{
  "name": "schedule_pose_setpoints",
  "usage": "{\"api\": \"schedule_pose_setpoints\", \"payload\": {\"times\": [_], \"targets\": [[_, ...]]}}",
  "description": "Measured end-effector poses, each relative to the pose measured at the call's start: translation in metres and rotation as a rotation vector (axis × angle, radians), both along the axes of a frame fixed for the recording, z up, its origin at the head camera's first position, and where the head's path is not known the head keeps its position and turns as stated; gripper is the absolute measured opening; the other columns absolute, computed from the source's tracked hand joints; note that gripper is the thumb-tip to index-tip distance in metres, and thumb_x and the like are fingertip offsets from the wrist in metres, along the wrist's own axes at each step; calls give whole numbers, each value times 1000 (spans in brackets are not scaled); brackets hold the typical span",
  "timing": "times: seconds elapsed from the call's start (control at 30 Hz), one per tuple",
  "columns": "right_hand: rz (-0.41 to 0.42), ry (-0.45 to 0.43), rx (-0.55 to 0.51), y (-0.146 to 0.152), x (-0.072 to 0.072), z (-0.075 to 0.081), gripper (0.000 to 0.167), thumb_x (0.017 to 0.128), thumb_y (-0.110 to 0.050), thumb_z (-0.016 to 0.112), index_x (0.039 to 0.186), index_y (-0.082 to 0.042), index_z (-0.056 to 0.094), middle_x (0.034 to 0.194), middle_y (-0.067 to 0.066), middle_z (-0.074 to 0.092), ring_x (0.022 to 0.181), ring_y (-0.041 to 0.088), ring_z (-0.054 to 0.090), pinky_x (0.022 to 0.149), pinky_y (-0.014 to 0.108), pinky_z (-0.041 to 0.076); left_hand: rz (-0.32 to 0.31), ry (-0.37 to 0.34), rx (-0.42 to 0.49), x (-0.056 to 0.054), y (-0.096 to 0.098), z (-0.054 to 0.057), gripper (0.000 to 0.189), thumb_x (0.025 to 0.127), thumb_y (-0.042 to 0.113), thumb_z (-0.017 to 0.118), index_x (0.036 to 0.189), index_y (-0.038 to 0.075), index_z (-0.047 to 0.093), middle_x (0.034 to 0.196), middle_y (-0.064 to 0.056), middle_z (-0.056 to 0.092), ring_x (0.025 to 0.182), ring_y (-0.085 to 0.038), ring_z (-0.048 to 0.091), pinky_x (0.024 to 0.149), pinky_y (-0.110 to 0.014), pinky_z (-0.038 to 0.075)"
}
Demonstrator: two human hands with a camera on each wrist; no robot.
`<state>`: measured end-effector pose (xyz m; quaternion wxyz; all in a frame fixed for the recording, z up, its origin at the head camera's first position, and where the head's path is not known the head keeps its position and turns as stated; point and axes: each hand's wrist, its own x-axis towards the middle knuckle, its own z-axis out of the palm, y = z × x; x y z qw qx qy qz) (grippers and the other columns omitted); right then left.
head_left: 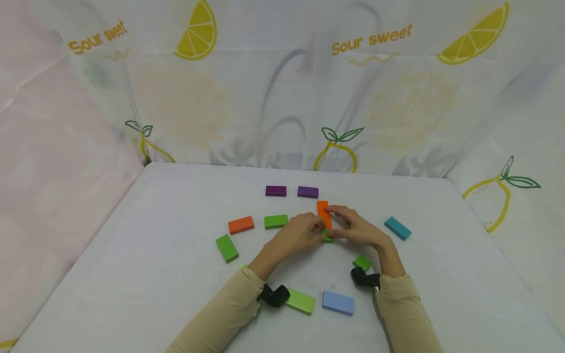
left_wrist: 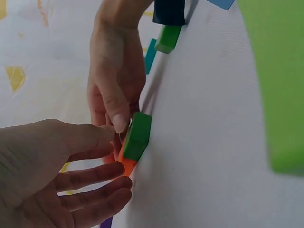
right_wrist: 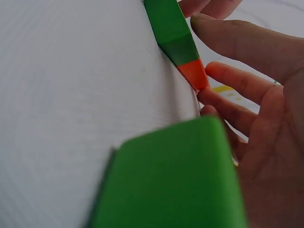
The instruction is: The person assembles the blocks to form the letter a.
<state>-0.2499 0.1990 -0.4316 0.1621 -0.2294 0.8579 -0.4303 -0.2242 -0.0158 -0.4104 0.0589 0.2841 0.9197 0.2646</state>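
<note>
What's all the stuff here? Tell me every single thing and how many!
Purple blocks: 2, one darker, far side
Orange blocks: 2, one redder, middle and left
Green blocks: 4, green, one middle, one right, two left
Light green block: 1, light green, front; another light green bit peeks out further left
Blue block: 1, light blue, front
Teal block: 1, teal, right
Table: 1, white, underneath
Cloth: count unclear, mostly white with lemon pictures, behind
Cameras: 2, black, at the wrists
Sleeves: 2, tan, front
Left hand, right hand: 1 each, at the middle blocks
</note>
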Motion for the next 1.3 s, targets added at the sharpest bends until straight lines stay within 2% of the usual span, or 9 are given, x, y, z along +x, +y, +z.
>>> {"api": "schedule_pose_setpoints", "payload": {"times": [0.13, 0.3, 0.37, 0.47, 0.6, 0.8, 1.0, 1.17, 1.3], "targets": [[14, 0, 13, -1, -1, 3, 65, 84, -30, 71, 141, -20, 41, 151, 11, 31, 135, 38, 26, 106, 65, 22, 14, 36, 30, -3, -8, 6, 23, 91, 26, 62, 111, 13, 65, 104, -3, 66, 93, -16, 61, 79, -27, 50], [-25, -34, 60, 0, 1, 6, 67, 83, -33, 71, 142, -21, 41, 152, 11, 30, 136, 36, 25, 108, 63, 23, 61, 69, 37, -8, -17, 13, 19, 92, 25, 61, 108, 16, 66, 103, 0, 67, 94, -15, 62, 79, -28, 51], [-45, -40, 73, 2, 3, 6, 67, 84, -34, 70, 142, -20, 40, 151, 11, 30, 136, 36, 26, 107, 63, 23, 69, 89, 11, -12, -17, 13, 19, 92, 26, 61, 108, 17, 66, 103, 1, 67, 93, -14, 61, 78, -28, 50], [-72, -39, 93, 6, 7, 5, 67, 84, -34, 69, 142, -19, 40, 151, 12, 30, 135, 37, 27, 106, 63, 24, 42, 125, -34, -20, -14, 16, 19, 93, 27, 60, 109, 17, 65, 105, 0, 67, 95, -15, 61, 80, -29, 51], [-63, -28, 104, 8, 8, 3, 65, 85, -35, 68, 142, -18, 39, 150, 13, 31, 135, 38, 28, 106, 64, 25, 23, 135, -84, -31, -8, 24, 23, 94, 27, 58, 113, 16, 64, 112, -3, 65, 98, -16, 60, 84, -29, 51], [-53, -16, 94, -4, 2, 7, 63, 87, -34, 67, 142, -17, 40, 146, 14, 36, 131, 36, 33, 107, 61, 27, 88, 141, -156, -50, -14, 33, 26, 93, 26, 59, 116, 15, 64, 116, -4, 62, 97, -19, 60, 84, -31, 52], [-60, -9, 112, -10, -4, 10, 64, 88, -36, 65, 143, -17, 39, 143, 17, 38, 129, 36, 34, 105, 60, 29, 134, 144, -221, -64, -18, 30, 27, 93, 22, 59, 119, 15, 63, 119, -4, 61, 98, -19, 60, 88, -31, 51], [-85, -19, 121, -4, -1, 8, 64, 88, -34, 64, 143, -14, 38, 141, 20, 38, 127, 39, 35, 102, 61, 32, 92, 146, -222, -70, -8, 23, 32, 94, 23, 58, 124, 14, 61, 125, -5, 59, 105, -20, 60, 91, -32, 50], [-90, -20, 100, -7, 0, 7, 62, 90, -28, 63, 143, -10, 37, 140, 23, 38, 125, 41, 35, 101, 61, 32, 115, 144, -288, -75, -5, 15, 37, 95, 26, 55, 130, 16, 58, 133, -3, 55, 115, -20, 57, 95, -33, 48]]}}
